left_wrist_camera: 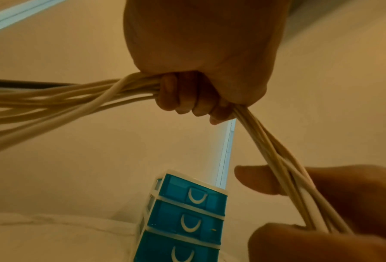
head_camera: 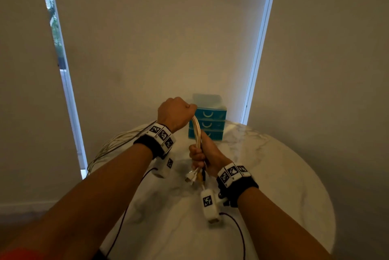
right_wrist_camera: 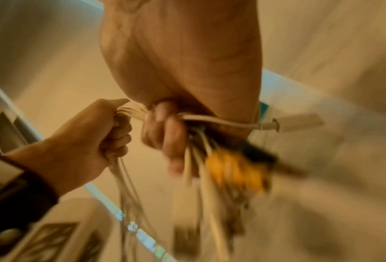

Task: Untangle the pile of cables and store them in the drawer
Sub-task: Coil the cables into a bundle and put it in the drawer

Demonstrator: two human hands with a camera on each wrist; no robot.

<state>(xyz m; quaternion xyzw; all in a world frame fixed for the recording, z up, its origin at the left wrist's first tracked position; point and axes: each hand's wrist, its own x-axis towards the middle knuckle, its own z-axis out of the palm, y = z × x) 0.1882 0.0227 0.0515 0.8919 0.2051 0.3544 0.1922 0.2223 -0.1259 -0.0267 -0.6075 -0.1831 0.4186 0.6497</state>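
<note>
A bundle of white cables (head_camera: 197, 133) runs taut between my two hands above the table. My left hand (head_camera: 175, 113) is raised and grips the bundle in a fist; from it the cables (left_wrist_camera: 53, 104) trail off to the left and down past the table's edge. My right hand (head_camera: 202, 154) is lower and grips the same bundle near its ends. The plugs (head_camera: 194, 176), white, yellow and black, hang below that fist and are blurred in the right wrist view (right_wrist_camera: 234, 170). Behind the hands stands a small blue drawer unit (head_camera: 211, 122) with three drawers, all closed (left_wrist_camera: 187, 218).
The round white marble table (head_camera: 273, 175) carries the drawer unit at its far edge, close to the wall and window blinds. Loose cable loops (head_camera: 109, 148) hang off the table's left side. Thin black wires (head_camera: 237, 230) run from my wrist cameras.
</note>
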